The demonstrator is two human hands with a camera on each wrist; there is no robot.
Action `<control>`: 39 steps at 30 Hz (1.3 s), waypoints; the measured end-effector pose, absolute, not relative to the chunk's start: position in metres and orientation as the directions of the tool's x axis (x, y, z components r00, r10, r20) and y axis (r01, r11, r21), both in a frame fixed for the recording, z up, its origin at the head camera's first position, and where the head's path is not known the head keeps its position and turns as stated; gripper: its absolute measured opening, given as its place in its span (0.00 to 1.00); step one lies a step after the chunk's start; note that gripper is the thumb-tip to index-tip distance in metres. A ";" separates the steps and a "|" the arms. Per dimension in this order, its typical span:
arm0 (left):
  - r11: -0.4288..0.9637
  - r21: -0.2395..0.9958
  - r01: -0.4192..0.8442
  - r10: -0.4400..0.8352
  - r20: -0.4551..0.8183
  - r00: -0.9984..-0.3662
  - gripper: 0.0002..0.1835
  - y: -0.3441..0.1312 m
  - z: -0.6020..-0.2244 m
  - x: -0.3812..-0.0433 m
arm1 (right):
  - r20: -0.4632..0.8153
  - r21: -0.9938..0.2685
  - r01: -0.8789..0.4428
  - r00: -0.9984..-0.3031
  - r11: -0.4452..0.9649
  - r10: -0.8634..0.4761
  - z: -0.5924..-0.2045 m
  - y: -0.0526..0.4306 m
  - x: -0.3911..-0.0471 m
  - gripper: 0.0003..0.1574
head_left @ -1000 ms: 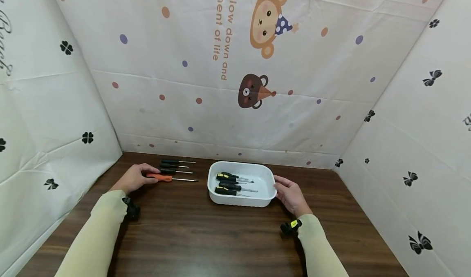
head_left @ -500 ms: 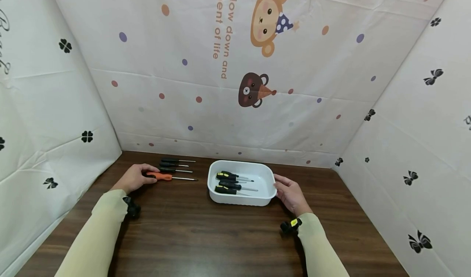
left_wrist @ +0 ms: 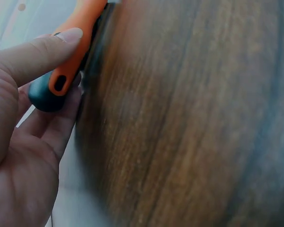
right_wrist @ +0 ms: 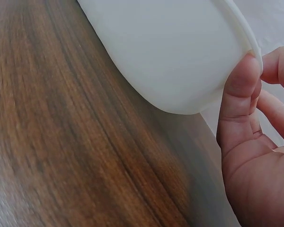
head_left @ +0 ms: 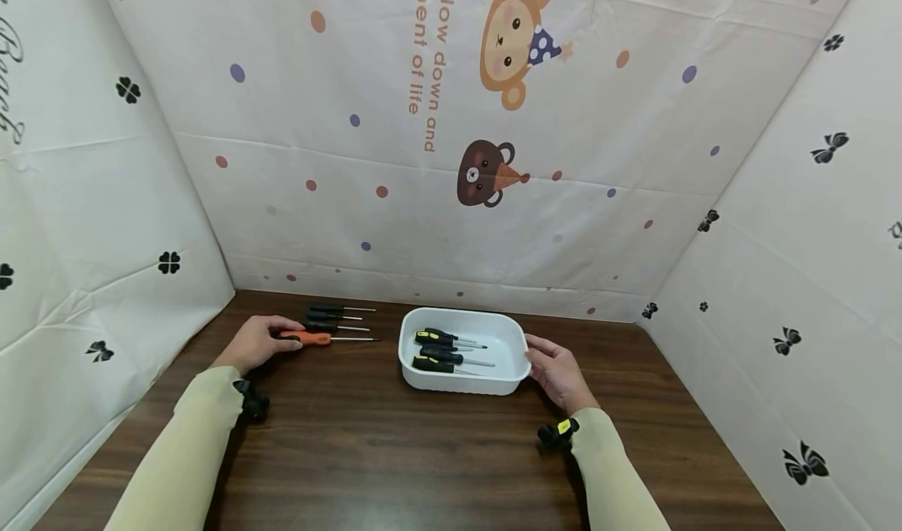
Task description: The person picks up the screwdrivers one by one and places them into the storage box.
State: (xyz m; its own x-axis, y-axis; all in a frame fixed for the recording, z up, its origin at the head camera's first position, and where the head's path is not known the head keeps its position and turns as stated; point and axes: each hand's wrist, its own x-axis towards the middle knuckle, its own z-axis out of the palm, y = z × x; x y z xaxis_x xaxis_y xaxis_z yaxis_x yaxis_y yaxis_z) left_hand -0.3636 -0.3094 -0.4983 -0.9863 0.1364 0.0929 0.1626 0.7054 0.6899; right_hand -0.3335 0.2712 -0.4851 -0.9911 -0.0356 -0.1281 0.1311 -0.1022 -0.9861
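On the left, my left hand point(head_left: 257, 344) holds an orange screwdriver point(head_left: 315, 338), its shaft pointing right. In the left wrist view the thumb lies on the orange handle point(left_wrist: 80, 35) near its dark butt end, with fingers behind it. Just beyond it, several black-handled screwdrivers point(head_left: 322, 317) lie in a row on the table. My right hand point(head_left: 561, 374) pinches the right end of a white plastic basin point(head_left: 458, 383), thumb under the rim and fingers over it, as the right wrist view shows. Inside lie several black screwdrivers point(head_left: 438, 354) with yellow marks, shafts to the right.
The dark wood table point(head_left: 395, 460) runs back to a printed white cloth point(head_left: 296, 225). More cloth hangs along the left and right sides. A small black camera sits on each wrist, below the pale yellow sleeves.
The orange screwdriver's shaft tip has swung slightly up and away in the head view. Both hands and the basin have stayed in place.
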 end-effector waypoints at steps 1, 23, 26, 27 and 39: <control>0.701 0.695 0.161 0.133 0.095 -0.987 0.23 -0.310 -0.499 -0.364 | -0.126 -0.986 0.129 -0.991 -0.102 -0.033 -0.485 0.271 -0.333 0.32; 0.575 0.807 0.136 0.031 0.145 -0.989 0.34 -0.298 -0.494 -0.353 | -0.136 -0.986 0.138 -0.990 -0.096 -0.022 -0.486 0.271 -0.334 0.32; 0.558 0.817 0.146 0.040 0.149 -0.988 0.35 -0.293 -0.488 -0.350 | -0.135 -0.986 0.136 -0.991 -0.096 -0.019 -0.486 0.271 -0.334 0.31; 0.557 0.816 0.153 0.041 0.157 -0.987 0.34 -0.291 -0.485 -0.349 | -0.133 -0.986 0.134 -0.991 -0.100 -0.017 -0.486 0.271 -0.334 0.31; 0.469 0.851 0.238 0.063 0.236 -0.970 0.28 -0.254 -0.461 -0.342 | -0.117 -0.987 0.119 -0.993 -0.109 -0.027 -0.489 0.272 -0.337 0.32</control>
